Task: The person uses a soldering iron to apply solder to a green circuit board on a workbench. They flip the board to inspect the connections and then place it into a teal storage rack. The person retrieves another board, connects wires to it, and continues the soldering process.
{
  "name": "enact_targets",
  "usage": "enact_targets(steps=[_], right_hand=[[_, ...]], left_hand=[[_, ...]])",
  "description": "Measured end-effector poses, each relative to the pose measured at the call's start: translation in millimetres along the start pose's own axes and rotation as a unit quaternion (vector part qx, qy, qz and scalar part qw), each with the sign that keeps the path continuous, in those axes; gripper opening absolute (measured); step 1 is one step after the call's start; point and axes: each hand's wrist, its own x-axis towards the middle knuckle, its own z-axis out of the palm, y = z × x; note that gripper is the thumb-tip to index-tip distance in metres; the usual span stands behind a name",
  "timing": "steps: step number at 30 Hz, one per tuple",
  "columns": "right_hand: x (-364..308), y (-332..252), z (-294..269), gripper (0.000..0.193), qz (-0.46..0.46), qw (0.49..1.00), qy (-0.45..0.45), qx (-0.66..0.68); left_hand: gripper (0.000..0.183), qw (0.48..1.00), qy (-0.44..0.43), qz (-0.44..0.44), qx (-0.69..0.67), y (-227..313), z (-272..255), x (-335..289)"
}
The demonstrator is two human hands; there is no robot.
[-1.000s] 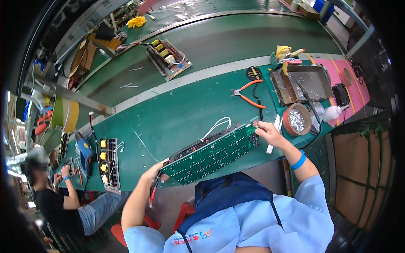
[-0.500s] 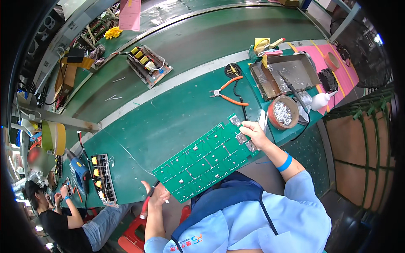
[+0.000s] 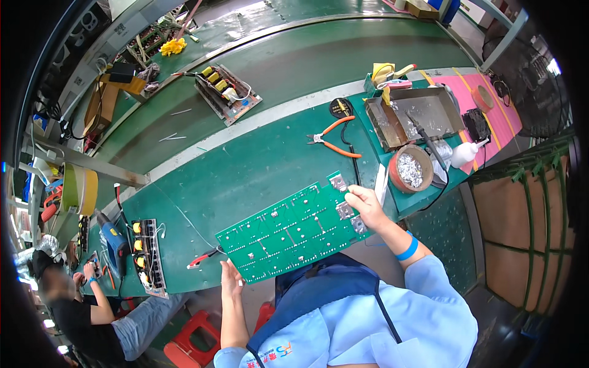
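R hand (image 3: 366, 207), ctr-right of frame, grasps R end of green PCB (image 3: 285, 232), solder side up, frame ctr. L hand (image 3: 230, 279), lower ctr-left, at PCB's near L corner; can't tell if gripping. Red/blk lead (image 3: 199, 261) juts left. Orange-handled cutters (image 3: 317, 138), upper ctr; tub (image 3: 396, 179) w/ silvery bits, right.
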Motion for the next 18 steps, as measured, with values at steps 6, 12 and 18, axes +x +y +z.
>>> enact_targets(steps=[6,12,18], right_hand=[[-11,-11,15,0.018,-0.024,0.999,-0.024,-0.024],[-15,-16,24,0.016,-0.002,1.0,-0.024,0.004],[-15,-24,26,0.016,0.009,0.999,-0.012,0.034]], left_hand=[[0.064,0.981,0.055,-0.024,0.182,-4,7,-5],[0.054,0.979,0.115,-0.035,0.166,-7,9,-12],[0.055,0.976,0.107,-0.066,0.18,-4,22,-21]])
